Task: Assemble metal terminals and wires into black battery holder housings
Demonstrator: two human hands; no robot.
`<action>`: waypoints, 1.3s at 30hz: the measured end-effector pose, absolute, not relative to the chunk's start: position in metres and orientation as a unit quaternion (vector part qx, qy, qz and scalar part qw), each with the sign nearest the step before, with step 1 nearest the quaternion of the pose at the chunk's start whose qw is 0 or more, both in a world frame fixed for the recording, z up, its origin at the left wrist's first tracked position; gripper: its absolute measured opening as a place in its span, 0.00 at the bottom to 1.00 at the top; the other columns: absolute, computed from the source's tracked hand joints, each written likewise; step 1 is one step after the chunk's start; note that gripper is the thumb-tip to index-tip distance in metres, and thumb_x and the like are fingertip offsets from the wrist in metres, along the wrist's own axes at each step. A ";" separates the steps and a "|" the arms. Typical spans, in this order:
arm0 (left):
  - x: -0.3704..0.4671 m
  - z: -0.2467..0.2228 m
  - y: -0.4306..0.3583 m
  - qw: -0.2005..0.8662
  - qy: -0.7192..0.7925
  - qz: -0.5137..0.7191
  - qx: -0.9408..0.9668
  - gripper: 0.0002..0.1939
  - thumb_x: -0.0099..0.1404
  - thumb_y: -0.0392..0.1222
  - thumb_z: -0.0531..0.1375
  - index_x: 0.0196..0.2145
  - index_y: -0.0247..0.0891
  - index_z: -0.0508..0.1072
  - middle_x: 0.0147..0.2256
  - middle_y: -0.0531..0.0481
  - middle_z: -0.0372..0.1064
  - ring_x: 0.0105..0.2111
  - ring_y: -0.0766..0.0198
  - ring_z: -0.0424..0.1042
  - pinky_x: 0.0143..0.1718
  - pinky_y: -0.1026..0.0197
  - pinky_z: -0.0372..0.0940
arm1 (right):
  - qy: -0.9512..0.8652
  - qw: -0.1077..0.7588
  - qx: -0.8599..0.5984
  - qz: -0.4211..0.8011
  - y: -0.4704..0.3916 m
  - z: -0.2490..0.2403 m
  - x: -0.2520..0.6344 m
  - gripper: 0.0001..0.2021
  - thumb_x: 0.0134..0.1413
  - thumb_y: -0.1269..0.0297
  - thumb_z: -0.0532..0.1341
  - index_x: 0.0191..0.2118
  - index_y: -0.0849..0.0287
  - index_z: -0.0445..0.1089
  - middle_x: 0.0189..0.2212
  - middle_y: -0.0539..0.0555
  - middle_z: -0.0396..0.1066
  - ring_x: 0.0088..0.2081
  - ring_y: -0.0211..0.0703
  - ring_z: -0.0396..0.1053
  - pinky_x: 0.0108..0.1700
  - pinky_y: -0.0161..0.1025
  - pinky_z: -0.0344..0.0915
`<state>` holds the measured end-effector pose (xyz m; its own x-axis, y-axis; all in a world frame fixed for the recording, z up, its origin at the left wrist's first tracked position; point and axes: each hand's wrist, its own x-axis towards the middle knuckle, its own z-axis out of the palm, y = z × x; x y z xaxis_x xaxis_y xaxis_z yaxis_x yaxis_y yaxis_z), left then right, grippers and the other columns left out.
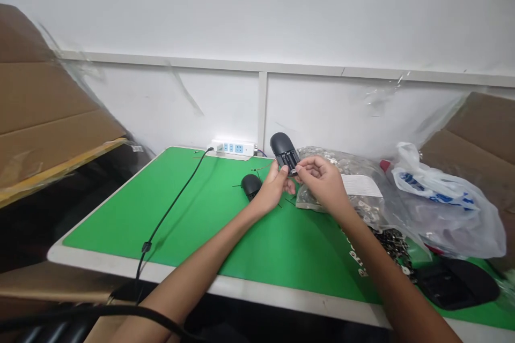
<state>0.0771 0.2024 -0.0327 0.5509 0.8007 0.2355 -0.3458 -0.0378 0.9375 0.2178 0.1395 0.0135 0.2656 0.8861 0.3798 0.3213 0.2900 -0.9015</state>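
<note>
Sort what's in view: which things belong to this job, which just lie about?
Belongs:
black casing, in the left hand, right hand at its lower end
likely: second black casing, bagged metal parts

Lying about, seemingly:
power strip
white plastic bag
cardboard

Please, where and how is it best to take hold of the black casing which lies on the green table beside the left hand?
Probably by its rounded far end: pinch the casing across its sides, coming from the left. That end is narrow and exposed, while the left hand and wrist partly block its near right side.
</note>
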 end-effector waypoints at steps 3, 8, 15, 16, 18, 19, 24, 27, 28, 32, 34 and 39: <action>0.072 -0.034 0.205 0.602 0.201 0.411 0.654 0.31 0.73 0.64 0.59 0.59 0.40 0.57 0.31 0.55 0.68 0.28 0.63 0.71 0.35 0.59 0.65 | -0.501 0.605 -0.528 0.321 0.147 0.003 0.220 0.21 0.46 0.45 0.73 0.35 0.58 0.74 0.28 0.52 0.76 0.30 0.43 0.74 0.35 0.41 0.73; 0.069 -0.033 0.199 0.531 0.196 0.366 0.739 0.20 0.79 0.52 0.52 0.59 0.39 0.55 0.35 0.52 0.66 0.36 0.60 0.70 0.42 0.55 0.65 | -0.436 0.609 -0.535 0.392 0.136 -0.008 0.228 0.24 0.39 0.45 0.78 0.36 0.58 0.77 0.27 0.53 0.77 0.28 0.40 0.73 0.33 0.39 0.72; 0.072 -0.036 0.197 0.521 0.188 0.352 0.755 0.14 0.79 0.47 0.50 0.57 0.41 0.53 0.38 0.51 0.64 0.38 0.59 0.69 0.44 0.53 0.66 | -0.422 0.606 -0.531 0.416 0.134 -0.003 0.232 0.25 0.35 0.45 0.80 0.34 0.58 0.80 0.25 0.51 0.76 0.28 0.39 0.73 0.32 0.36 0.72; 0.072 -0.036 0.197 0.517 0.190 0.352 0.757 0.13 0.79 0.46 0.50 0.56 0.41 0.53 0.39 0.51 0.64 0.38 0.59 0.69 0.44 0.53 0.66 | -0.420 0.604 -0.531 0.419 0.134 -0.003 0.232 0.25 0.35 0.45 0.80 0.34 0.58 0.80 0.25 0.51 0.77 0.29 0.39 0.74 0.32 0.36 0.72; 0.071 -0.036 0.197 0.510 0.199 0.349 0.761 0.12 0.79 0.45 0.49 0.55 0.41 0.53 0.39 0.51 0.64 0.39 0.59 0.69 0.45 0.54 0.66 | -0.415 0.605 -0.533 0.421 0.134 -0.005 0.231 0.25 0.34 0.45 0.80 0.35 0.58 0.81 0.25 0.51 0.78 0.29 0.39 0.74 0.33 0.36 0.73; 0.071 -0.035 0.196 0.508 0.205 0.347 0.762 0.11 0.79 0.44 0.49 0.55 0.41 0.53 0.39 0.51 0.64 0.39 0.59 0.69 0.45 0.54 0.66 | -0.413 0.607 -0.534 0.420 0.134 -0.006 0.231 0.25 0.34 0.44 0.80 0.35 0.57 0.81 0.25 0.51 0.78 0.29 0.39 0.74 0.33 0.36 0.73; 0.070 -0.034 0.193 0.498 0.232 0.343 0.761 0.08 0.79 0.43 0.49 0.52 0.41 0.54 0.39 0.51 0.63 0.39 0.60 0.68 0.44 0.54 0.66 | -0.413 0.617 -0.539 0.399 0.134 -0.012 0.225 0.25 0.34 0.44 0.79 0.34 0.57 0.81 0.25 0.51 0.78 0.28 0.39 0.74 0.34 0.37 0.74; 0.071 -0.034 0.192 0.491 0.247 0.344 0.761 0.09 0.78 0.42 0.49 0.52 0.41 0.54 0.39 0.51 0.63 0.38 0.60 0.67 0.43 0.54 0.66 | -0.413 0.626 -0.537 0.387 0.134 -0.014 0.223 0.24 0.36 0.43 0.79 0.35 0.57 0.80 0.26 0.51 0.78 0.29 0.40 0.75 0.34 0.38 0.75; 0.071 -0.034 0.192 0.488 0.251 0.345 0.762 0.09 0.78 0.42 0.50 0.53 0.41 0.54 0.39 0.51 0.63 0.39 0.59 0.67 0.43 0.54 0.66 | -0.413 0.627 -0.537 0.383 0.134 -0.015 0.222 0.24 0.37 0.44 0.78 0.35 0.57 0.80 0.26 0.51 0.78 0.29 0.40 0.76 0.35 0.39 0.75; 0.072 -0.035 0.191 0.479 0.260 0.348 0.762 0.10 0.77 0.41 0.50 0.53 0.41 0.55 0.39 0.50 0.63 0.39 0.59 0.67 0.41 0.55 0.65 | -0.428 0.627 -0.541 0.362 0.134 -0.017 0.221 0.23 0.40 0.45 0.77 0.36 0.58 0.79 0.28 0.53 0.79 0.30 0.42 0.77 0.35 0.40 0.75; 0.073 -0.036 0.191 0.476 0.260 0.351 0.763 0.10 0.76 0.40 0.51 0.53 0.41 0.55 0.39 0.51 0.63 0.39 0.59 0.67 0.41 0.55 0.65 | -0.445 0.621 -0.551 0.336 0.134 -0.017 0.220 0.22 0.43 0.45 0.75 0.36 0.58 0.78 0.28 0.54 0.79 0.30 0.43 0.77 0.34 0.40 0.74; 0.072 -0.041 0.192 0.497 0.244 0.360 0.751 0.15 0.73 0.39 0.55 0.55 0.41 0.56 0.41 0.51 0.65 0.40 0.60 0.67 0.42 0.57 0.65 | -0.478 0.618 -0.571 0.255 0.133 -0.018 0.217 0.17 0.49 0.48 0.71 0.35 0.57 0.75 0.28 0.53 0.77 0.28 0.42 0.74 0.32 0.41 0.73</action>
<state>0.0722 0.1921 -0.0410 0.6222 0.7238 0.2981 0.0086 -0.3871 0.9220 0.2168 0.1326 -0.0184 0.4143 0.8594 0.2995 0.2303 0.2194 -0.9481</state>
